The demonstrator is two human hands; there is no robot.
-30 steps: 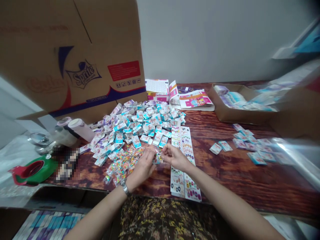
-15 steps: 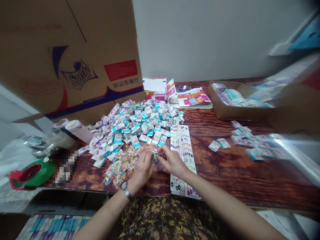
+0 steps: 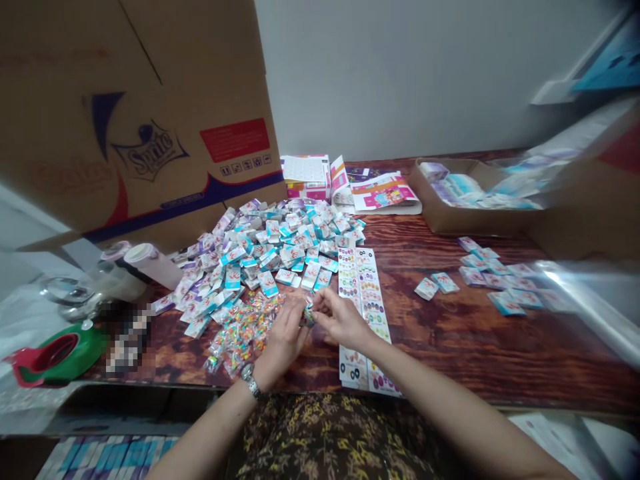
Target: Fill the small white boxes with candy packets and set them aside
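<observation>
My left hand [image 3: 285, 331] and my right hand [image 3: 340, 319] meet over the near middle of the wooden table [image 3: 450, 347]. Both pinch one small clear packet of colourful bits [image 3: 309, 316] between their fingertips. A heap of the same colourful packets [image 3: 243, 328] lies just left of my left hand. Behind it spreads a large pile of small blue, purple and white boxes [image 3: 273, 250]. Two printed sticker sheets [image 3: 363, 313] lie under my right wrist. A metal watch sits on my left wrist.
A big cardboard carton [image 3: 135, 113] leans at the left. A green tape dispenser [image 3: 55, 350] and pink-lidded bottles [image 3: 150, 261] stand at the left edge. Flat printed cartons [image 3: 345, 180] lie at the back, a shallow cardboard tray [image 3: 465, 197] back right, rows of small boxes [image 3: 495, 277] to the right.
My hands have drawn closer together around the small packet and shifted slightly away from me. The view has drifted a little; nothing else on the table moved.
</observation>
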